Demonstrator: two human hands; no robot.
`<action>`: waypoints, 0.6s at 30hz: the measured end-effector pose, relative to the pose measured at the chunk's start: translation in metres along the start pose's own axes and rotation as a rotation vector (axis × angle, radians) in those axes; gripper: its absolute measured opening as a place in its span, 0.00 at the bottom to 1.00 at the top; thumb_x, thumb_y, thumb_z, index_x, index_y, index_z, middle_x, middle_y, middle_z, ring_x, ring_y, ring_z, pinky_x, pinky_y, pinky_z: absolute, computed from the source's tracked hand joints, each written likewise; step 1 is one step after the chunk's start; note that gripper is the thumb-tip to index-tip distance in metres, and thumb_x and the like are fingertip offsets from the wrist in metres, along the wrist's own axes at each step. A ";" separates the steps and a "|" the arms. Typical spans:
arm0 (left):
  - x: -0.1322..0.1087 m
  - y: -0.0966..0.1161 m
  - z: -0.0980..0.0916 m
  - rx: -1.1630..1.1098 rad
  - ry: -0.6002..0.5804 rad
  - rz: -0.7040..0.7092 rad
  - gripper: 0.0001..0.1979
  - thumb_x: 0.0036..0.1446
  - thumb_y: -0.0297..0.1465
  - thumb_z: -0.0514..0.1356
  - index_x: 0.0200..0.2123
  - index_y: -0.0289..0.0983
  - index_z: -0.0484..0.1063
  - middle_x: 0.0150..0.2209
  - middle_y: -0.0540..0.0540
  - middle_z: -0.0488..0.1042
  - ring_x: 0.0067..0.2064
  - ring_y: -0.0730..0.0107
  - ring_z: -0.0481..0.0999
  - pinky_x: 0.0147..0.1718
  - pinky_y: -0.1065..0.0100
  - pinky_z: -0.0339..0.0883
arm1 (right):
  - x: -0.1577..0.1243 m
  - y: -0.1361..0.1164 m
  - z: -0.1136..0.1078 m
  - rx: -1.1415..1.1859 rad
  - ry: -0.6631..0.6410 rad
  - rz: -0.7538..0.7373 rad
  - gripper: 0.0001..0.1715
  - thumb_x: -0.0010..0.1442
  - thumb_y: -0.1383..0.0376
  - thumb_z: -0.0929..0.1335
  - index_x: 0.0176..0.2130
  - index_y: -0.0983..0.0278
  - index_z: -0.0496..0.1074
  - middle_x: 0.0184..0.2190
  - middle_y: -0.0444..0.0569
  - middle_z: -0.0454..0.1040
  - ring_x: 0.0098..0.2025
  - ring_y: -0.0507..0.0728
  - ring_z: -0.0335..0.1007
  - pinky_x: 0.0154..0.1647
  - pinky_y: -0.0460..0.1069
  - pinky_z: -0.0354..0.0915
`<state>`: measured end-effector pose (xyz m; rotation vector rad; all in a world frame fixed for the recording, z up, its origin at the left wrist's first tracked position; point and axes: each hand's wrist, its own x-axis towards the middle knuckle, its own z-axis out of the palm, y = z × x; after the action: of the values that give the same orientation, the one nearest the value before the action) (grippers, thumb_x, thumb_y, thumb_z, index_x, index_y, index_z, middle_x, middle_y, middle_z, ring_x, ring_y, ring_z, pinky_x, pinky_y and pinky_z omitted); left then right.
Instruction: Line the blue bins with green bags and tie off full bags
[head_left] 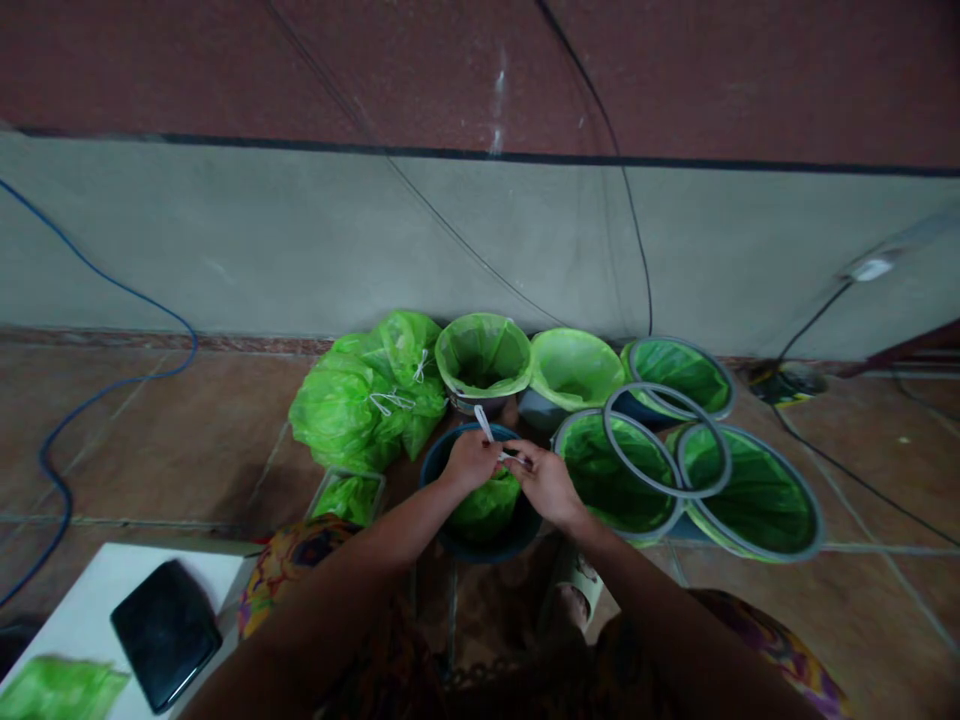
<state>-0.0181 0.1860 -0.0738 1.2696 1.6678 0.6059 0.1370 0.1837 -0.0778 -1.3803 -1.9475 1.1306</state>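
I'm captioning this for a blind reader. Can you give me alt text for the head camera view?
The left hand and right hand pinch a white tie over a dark bucket holding a green bag. Tied green bags lie to the left, green-lined buckets to the right.

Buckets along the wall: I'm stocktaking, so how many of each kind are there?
Grey-ringed green-lined buckets: 3
Green-lined buckets, no ring: 2
Dark bucket in front: 1
Total: 6
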 end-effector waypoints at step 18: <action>0.000 0.007 -0.021 0.187 -0.098 0.283 0.11 0.49 0.20 0.53 0.30 0.35 0.74 0.34 0.47 0.76 0.40 0.67 0.74 0.44 0.66 0.66 | 0.002 -0.017 -0.013 0.823 -0.377 0.560 0.14 0.42 0.59 0.72 0.27 0.65 0.68 0.23 0.41 0.69 0.19 0.44 0.48 0.18 0.44 0.34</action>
<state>-0.0330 0.1913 -0.0584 1.6621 1.5021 0.5536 0.1381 0.1878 -0.0569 -1.2918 -1.0281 2.2541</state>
